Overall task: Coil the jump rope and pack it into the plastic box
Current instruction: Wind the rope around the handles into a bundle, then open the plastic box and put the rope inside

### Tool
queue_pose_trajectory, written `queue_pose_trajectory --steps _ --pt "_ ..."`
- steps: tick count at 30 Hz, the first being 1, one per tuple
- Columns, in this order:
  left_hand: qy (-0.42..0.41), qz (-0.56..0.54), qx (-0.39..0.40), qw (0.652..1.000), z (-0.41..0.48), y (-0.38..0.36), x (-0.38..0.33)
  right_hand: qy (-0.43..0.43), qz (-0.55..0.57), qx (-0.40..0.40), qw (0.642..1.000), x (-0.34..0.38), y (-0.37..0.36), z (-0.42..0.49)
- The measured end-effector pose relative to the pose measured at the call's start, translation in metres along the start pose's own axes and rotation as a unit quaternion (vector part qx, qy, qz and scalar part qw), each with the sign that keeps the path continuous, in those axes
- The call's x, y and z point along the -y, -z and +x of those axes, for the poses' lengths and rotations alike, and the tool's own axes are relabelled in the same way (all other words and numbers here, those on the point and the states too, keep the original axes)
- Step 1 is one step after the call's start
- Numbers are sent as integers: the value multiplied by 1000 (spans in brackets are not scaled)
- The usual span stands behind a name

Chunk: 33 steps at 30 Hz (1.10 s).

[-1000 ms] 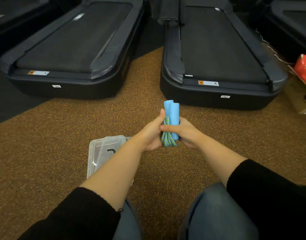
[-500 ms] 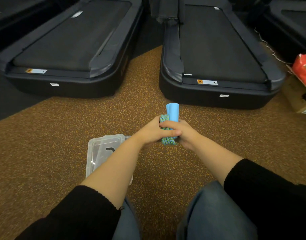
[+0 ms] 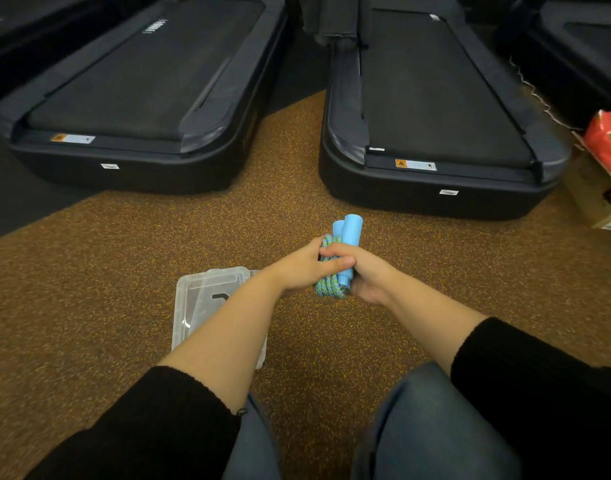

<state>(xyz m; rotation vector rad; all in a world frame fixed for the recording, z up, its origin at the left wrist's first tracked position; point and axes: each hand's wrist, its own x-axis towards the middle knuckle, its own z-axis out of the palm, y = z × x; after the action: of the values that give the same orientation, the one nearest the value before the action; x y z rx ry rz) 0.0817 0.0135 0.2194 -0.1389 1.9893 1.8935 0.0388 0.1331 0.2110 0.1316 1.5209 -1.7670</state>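
Head view: half a second ago only one blue handle showed above the fists, and now both handles [image 3: 348, 230] of the jump rope [image 3: 330, 289] do. The left hand [image 3: 297, 268] and right hand [image 3: 371, 277] both grip the coiled bundle above the speckled floor [image 3: 124, 271]. The clear plastic box [image 3: 207, 292] lies to the lower left, partly hidden by the left forearm. Treadmills [image 3: 141, 81] stand beyond.

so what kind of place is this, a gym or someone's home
Most likely a gym or fitness room: the left black treadmill deck and right black treadmill deck lie side by side on speckled brown rubber-like flooring, and the person holds a coiled blue-green jump rope with light blue handles.
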Motion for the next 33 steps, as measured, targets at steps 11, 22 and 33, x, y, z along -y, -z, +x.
queue_pose_trajectory --steps 11,22,33 --pt "7 88 11 996 -4 0 -2 -53 -8 30 998 -1 3 -5" --pt "21 140 -74 987 -6 11 -23 -27 -23 -14 999 -5 -13 2" --pt "224 200 -18 954 -13 100 33 -60 -78 -68 993 -21 -13 32"
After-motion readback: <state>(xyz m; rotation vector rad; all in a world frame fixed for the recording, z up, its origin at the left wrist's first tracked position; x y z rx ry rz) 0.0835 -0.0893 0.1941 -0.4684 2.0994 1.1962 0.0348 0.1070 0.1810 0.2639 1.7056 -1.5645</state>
